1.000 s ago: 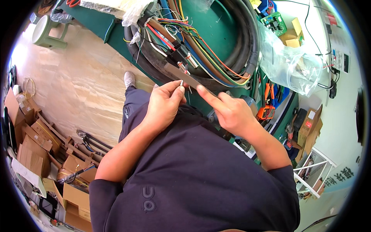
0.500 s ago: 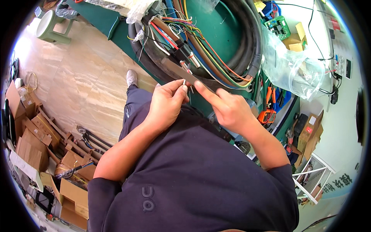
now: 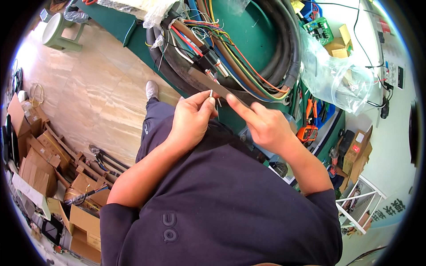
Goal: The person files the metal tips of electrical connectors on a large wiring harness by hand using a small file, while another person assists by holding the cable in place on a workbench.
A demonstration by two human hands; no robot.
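My left hand (image 3: 191,119) pinches a small silvery metal pin (image 3: 211,94) between thumb and forefinger. In my right hand (image 3: 266,126) is a flat, dark grey-brown file (image 3: 205,80), its blade pointing up and left, with my forefinger stretched along it. The file's flat side lies close by the pin; whether they touch I cannot tell. My right palm hides the file's handle end. Just beyond both hands, a thick black cable (image 3: 177,80) lies coiled, with coloured wires (image 3: 242,53) and silvery connector ends (image 3: 222,68) showing.
The coil rests on a green-topped table (image 3: 113,20). At right are a clear plastic bag (image 3: 328,75), a green circuit board (image 3: 318,30) and an orange meter (image 3: 307,133). Cardboard boxes (image 3: 84,221) crowd the floor at lower left; a stool (image 3: 60,33) stands far left.
My right hand and the file have shifted slightly right and toward me. My left hand keeps its pinch on the pin in nearly the same spot.
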